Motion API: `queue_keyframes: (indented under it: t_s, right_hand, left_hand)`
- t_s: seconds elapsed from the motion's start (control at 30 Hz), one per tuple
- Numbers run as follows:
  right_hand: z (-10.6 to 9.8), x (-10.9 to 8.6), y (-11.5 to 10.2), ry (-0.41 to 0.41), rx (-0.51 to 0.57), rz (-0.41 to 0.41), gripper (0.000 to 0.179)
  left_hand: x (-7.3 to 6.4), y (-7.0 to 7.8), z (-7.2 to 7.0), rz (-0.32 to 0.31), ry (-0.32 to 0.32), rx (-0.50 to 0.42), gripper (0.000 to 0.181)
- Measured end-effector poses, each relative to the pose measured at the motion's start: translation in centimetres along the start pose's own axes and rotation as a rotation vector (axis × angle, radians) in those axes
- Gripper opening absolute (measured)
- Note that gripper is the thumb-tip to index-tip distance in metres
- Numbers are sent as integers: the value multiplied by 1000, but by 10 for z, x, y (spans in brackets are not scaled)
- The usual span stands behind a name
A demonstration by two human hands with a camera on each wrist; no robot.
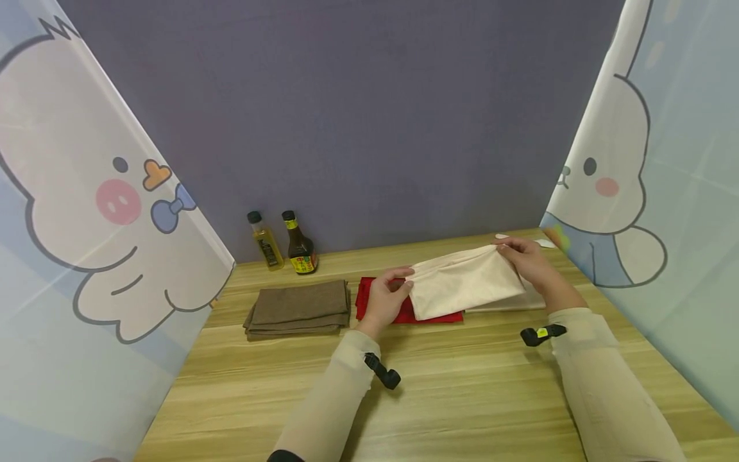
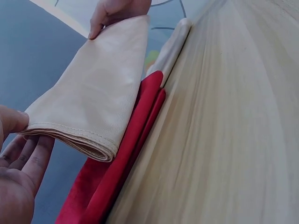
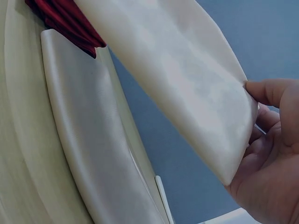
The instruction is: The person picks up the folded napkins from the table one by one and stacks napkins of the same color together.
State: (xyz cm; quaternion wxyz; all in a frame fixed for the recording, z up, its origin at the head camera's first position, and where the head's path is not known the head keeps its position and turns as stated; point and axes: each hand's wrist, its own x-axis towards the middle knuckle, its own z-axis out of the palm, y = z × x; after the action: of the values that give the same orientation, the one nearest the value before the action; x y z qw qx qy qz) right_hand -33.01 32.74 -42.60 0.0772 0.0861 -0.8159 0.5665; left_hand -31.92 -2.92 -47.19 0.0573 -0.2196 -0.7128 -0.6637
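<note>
A folded cream cloth [image 1: 464, 282] hangs between both hands, tilted, its right end higher. My left hand [image 1: 388, 296] pinches its left end between thumb and fingers; the left wrist view shows the stacked layers and stitched hem there. With thumb and fingers my right hand [image 1: 528, 262] pinches the upper right corner. Beneath the cloth, partly covered by it in the head view, lies a folded red cloth [image 1: 365, 298]. Another folded cream cloth [image 3: 93, 121] lies on the table to the right of the red one, below my right hand.
A folded brown cloth [image 1: 303, 305] lies left of the red one on the wooden table [image 1: 450, 391]. Behind it stand a bottle of yellowish liquid [image 1: 267, 244] and a dark sauce bottle [image 1: 300, 247]. A grey panel [image 1: 358, 115] closes off the back, with cartoon-printed sheets at both sides.
</note>
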Motion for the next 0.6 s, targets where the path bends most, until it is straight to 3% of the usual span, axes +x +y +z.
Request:
queue_keyframes:
  t_s: [0.33,0.6]
  right_hand:
    - [-2,-2,-1,81,-33,70,45]
    - [-6,-1,6,145,-7,104,44]
  left_hand:
    - [1,-5,17,-9,46,-18,25]
    - [2,-6,28,-21,36,-18,30]
